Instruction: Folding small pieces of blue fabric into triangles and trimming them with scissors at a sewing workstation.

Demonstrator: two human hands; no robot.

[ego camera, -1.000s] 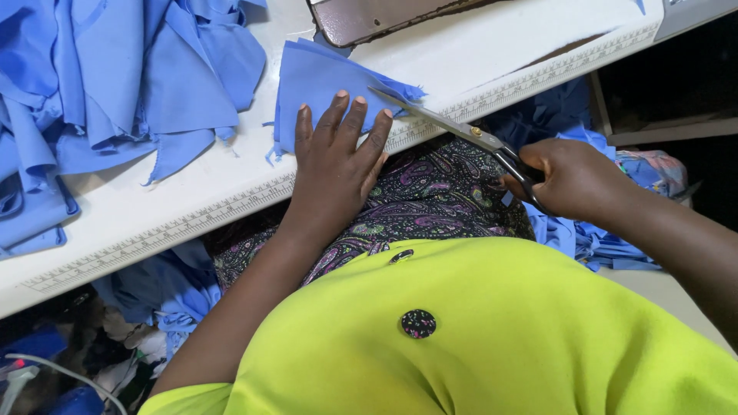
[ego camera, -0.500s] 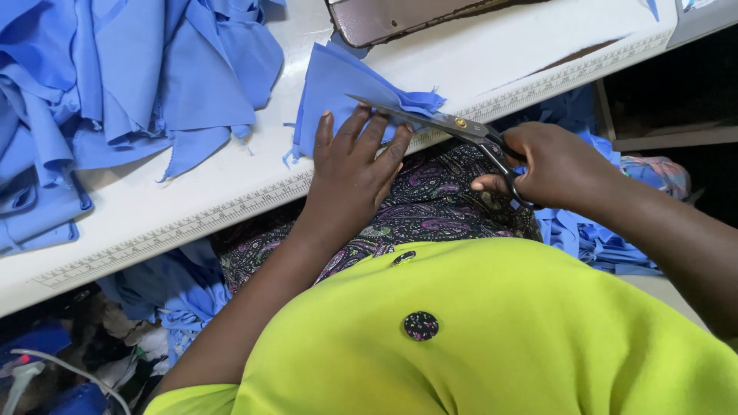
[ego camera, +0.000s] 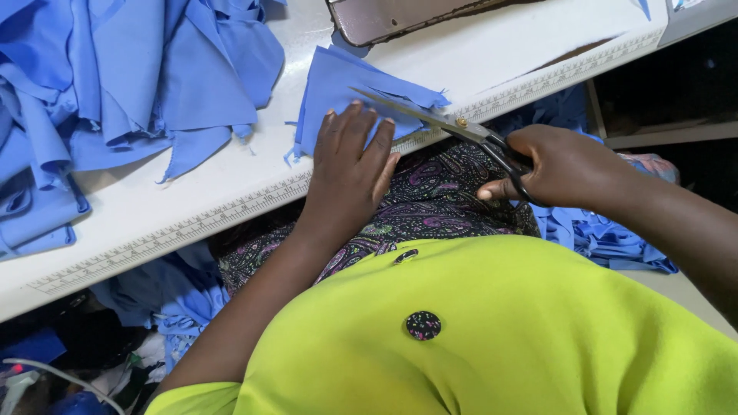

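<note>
The small blue cloth piece [ego camera: 338,92] lies at the table's near edge, upper middle of the frame, and my left hand [ego camera: 350,165] presses flat on it, fingers spread wide. My right hand [ego camera: 561,165] is closed through the black handles of the scissors [ego camera: 438,119], whose blades reach left across the cloth's lower part. To cut cleanly, I judge I should keep the cloth taut under my palm, fingertips clear of the blades, and close in long strokes along the edge. A heap of blue fabric [ego camera: 131,84] fills the upper left of the white table [ego camera: 231,192], whose front edge carries a printed ruler.
</note>
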